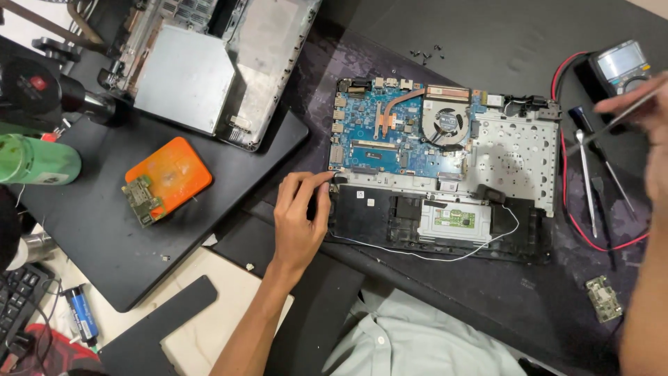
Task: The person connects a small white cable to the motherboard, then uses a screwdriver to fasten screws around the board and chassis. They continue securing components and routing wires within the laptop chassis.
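Opened laptop chassis (445,174) sits centre of the dark mat (487,292), blue board up. Left hand (299,216) at its left edge, fingers curled, tips on the corner, holding nothing. Right hand (643,111) right of chassis, pinching a thin metal tool (612,122); multimeter (619,66) beyond.

Left hand (300,221) touching opened laptop (445,163), right hand (643,111) gripping tweezers (612,124)

At far left I saw a green bottle (38,160) lying sideways. An orange pad (175,169) carried a small circuit board (142,200). A multimeter (621,66) sat top right with red leads (565,167). Loose screws (426,53) lay scattered near the top edge.
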